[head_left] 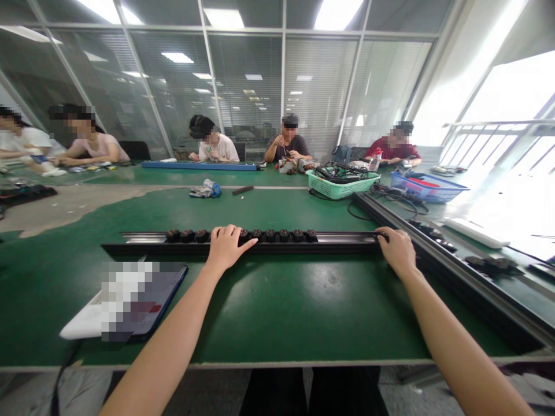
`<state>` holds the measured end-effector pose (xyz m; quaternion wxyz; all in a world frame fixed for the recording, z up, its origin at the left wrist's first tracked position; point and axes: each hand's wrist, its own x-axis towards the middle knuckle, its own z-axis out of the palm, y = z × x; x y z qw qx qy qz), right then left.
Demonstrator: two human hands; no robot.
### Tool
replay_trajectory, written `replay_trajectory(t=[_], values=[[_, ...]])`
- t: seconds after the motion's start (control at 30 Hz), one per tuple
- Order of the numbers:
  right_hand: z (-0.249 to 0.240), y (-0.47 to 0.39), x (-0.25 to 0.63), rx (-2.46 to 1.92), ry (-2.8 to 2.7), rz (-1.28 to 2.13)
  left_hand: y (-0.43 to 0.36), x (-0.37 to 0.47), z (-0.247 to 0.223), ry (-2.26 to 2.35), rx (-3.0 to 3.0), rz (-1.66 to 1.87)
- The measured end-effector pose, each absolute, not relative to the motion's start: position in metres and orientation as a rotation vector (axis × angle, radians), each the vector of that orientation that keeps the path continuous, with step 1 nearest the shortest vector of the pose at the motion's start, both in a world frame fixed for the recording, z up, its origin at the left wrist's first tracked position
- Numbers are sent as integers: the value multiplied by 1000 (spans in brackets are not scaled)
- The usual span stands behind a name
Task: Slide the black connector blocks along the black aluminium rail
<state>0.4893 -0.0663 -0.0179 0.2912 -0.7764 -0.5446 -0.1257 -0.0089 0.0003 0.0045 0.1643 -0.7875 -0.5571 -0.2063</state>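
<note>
A long black rail (347,248) with a shiny inner channel lies crosswise on the green table. Several round black parts (270,235) sit in a row along its middle. My left hand (225,248) lies over the rail left of centre, its fingers curled over the far side and its thumb stretched to the right along the row. At the rail's right end my right hand (396,248) is closed, thumb and fingers pinching the end. A small dark bit shows at those fingertips; I cannot make out whether it belongs to the rail.
A second long rail (455,271) runs diagonally at the right. A tablet-like device (169,294) and a white object (82,323) lie at front left. Farther back are a green basket (342,188), a blue basket (427,188), grey-blue gloves (206,189) and a blue bar (199,166). Several people sit opposite.
</note>
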Motion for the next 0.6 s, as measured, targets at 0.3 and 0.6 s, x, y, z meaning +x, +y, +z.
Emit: replay_trajectory(t=[0.3, 0.6], values=[[-19, -64, 489, -2067, -1410, -316, 1, -9, 4, -1589, -2248, -597], [-22, -62, 497, -2034, -1410, -313, 2, -10, 3, -1579, -2246, -607]])
